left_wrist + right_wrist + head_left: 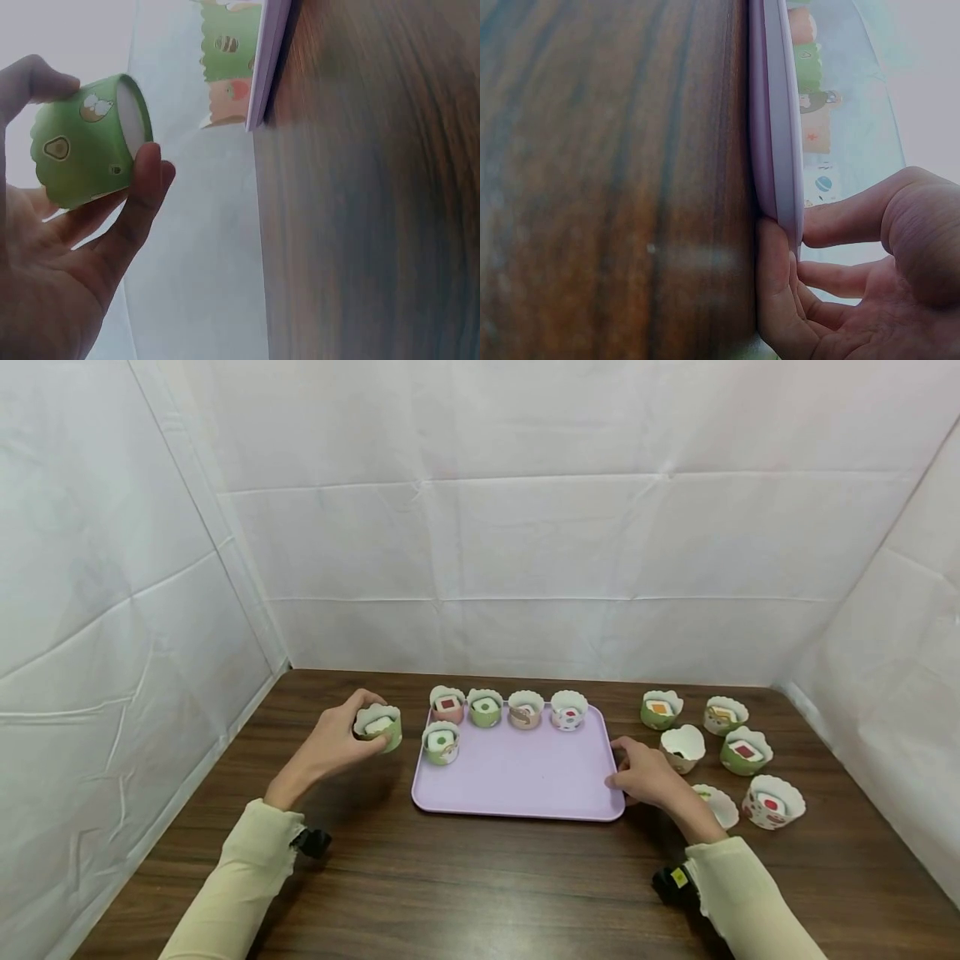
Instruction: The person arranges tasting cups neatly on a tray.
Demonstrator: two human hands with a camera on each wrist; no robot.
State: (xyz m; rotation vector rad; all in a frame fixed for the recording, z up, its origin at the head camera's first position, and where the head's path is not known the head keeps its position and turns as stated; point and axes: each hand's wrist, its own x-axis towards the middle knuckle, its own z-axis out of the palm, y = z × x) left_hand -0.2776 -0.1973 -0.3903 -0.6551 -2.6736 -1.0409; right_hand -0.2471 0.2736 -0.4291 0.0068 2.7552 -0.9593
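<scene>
My left hand (341,739) grips a green paper baking cup (382,727) between thumb and fingers, raised to the left of the lilac tray (525,777). In the left wrist view the cup (82,142) is tilted on its side and bears small printed pictures. A whitish piece shows inside it. My right hand (648,772) pinches the tray's right edge, thumb over the rim (786,150) and fingers under it. Along the tray's back edge stand a pink cup (447,706), a green cup (486,710), a beige cup (525,714) and a white cup (568,714). Another green cup (440,747) sits at the left edge.
Several more cups stand on the brown wooden table (480,885) to the right, among them a green one (745,756) and a white patterned one (772,806). One pale cup (716,806) is partly behind the right forearm. White sheeting (525,543) encloses the back and sides.
</scene>
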